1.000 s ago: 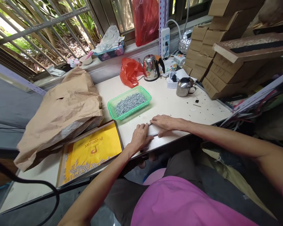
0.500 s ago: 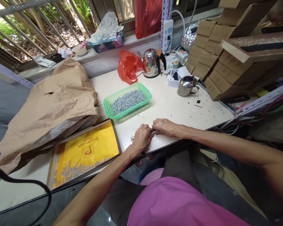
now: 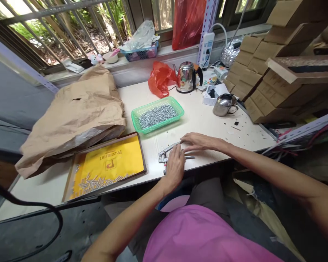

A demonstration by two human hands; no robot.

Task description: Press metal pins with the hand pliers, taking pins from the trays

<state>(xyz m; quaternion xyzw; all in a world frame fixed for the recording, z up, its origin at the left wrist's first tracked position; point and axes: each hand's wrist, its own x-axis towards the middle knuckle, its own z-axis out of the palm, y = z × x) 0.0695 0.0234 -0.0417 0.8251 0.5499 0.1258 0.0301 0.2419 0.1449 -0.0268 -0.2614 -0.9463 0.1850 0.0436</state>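
A metal plier-like hand tool [image 3: 162, 156] with a spring and long handles lies at the table's front edge, its handles splayed to the right. My left hand [image 3: 176, 164] lies across it, with the fingers over the handles and covering its middle. Just to the right, my right hand [image 3: 197, 141] has its fingers stretched and apart, fingertips at the end of the upper handle. Behind my hands stands a green plastic basket [image 3: 136, 122] of small metal pins or screws [image 3: 160, 115]. Left of my hands, a shallow tray [image 3: 142, 154] contains a yellow sheet [image 3: 125, 154] and loose metal pieces [image 3: 94, 183].
Crumpled brown paper [image 3: 79, 102] covers the table's left side. At the back are a red plastic bag [image 3: 160, 80], an electric kettle [image 3: 186, 78] and a small steel pot [image 3: 223, 105]. Stacked cardboard boxes [image 3: 265, 87] rise at the right. Small scraps lie near the pot.
My hands were closed close together over the tool; now they have loosened and the tool shows. The right hand's fingers have spread. The whole view has shifted.
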